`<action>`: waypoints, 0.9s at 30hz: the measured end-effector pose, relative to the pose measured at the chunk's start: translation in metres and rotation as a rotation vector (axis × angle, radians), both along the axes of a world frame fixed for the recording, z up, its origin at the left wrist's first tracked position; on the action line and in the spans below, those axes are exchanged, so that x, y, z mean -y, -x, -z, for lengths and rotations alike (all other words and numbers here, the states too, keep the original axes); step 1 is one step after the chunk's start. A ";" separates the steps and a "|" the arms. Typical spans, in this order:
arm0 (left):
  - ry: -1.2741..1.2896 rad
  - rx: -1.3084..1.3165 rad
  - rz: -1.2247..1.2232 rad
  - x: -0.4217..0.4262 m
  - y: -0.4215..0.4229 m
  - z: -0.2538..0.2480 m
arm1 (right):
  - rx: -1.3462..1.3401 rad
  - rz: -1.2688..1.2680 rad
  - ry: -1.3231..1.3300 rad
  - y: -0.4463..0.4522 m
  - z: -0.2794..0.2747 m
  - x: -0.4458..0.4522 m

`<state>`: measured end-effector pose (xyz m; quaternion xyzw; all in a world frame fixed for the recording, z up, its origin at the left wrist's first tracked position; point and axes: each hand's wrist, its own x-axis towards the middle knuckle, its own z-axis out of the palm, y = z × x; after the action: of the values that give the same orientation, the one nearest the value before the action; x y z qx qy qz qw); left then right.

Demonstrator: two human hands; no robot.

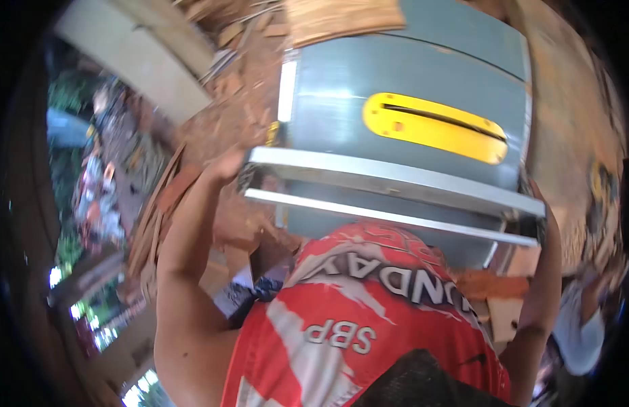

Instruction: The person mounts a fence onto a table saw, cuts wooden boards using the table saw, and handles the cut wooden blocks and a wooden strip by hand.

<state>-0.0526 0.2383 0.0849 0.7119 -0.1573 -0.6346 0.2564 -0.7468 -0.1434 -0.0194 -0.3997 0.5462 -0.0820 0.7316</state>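
Workshop ground, brown and dusty (226, 108), strewn with wood scraps; blurred greenery (67, 159) and a jumbled pile of mixed items (101, 197) beyond, at the left edge of view.

Nearest: the wearer's red-and-white printed shirt (368, 305), lettering upside down in view, a black mesh-like patch (423, 380) at the bottom. Both bare arms reach forward, one on each side of it.

Ahead of the shirt, a long silver metal frame with two parallel rails (396, 178) lies crosswise, slightly lower at the right in view. Left hand (226, 167) grips its left end, fingers mostly out of sight. Right hand (535, 192) grips the right end; only a narrow part shows, exact finger placement cannot be told. Frame overlaps the near part of a smooth grey-blue metal machine table (328, 102); whether the two touch, cannot tell.

Just past the frame, set in that table: a bright yellow oblong plate with rounded ends (429, 139), a dark slot running along it. At the table's far side, a light-brown flat wooden board (345, 17) lies on top.

Off to the left, a wide pale timber plank (138, 57), slanting. Lower right, another person in a pale top (579, 336), partly visible and blurred, apart from the wearer's hands
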 end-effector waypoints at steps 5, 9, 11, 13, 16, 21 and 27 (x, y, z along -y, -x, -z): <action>0.175 0.119 0.028 0.019 0.021 -0.002 | 0.091 -0.334 0.021 0.033 0.026 0.024; 0.156 0.226 0.162 0.027 0.017 0.005 | 0.123 -0.435 0.021 0.050 0.032 0.037; 0.217 0.272 0.185 0.030 0.022 -0.001 | 0.140 -0.464 0.015 0.057 0.036 0.040; 0.071 0.268 0.274 0.043 0.024 -0.020 | 0.149 -0.480 0.009 0.066 0.043 0.043; 0.115 0.231 0.278 0.036 0.011 0.005 | 0.114 -0.491 0.044 0.074 0.051 0.045; 0.143 0.145 0.422 0.028 -0.010 0.018 | -0.081 -0.459 0.096 0.072 0.023 0.045; 0.084 0.013 0.355 0.035 -0.028 0.016 | -0.161 -0.497 0.047 0.053 0.009 0.045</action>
<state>-0.0250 0.2028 0.0691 0.6657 -0.3087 -0.6581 0.1688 -0.8001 -0.1880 -0.0281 -0.5437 0.4856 0.1198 0.6740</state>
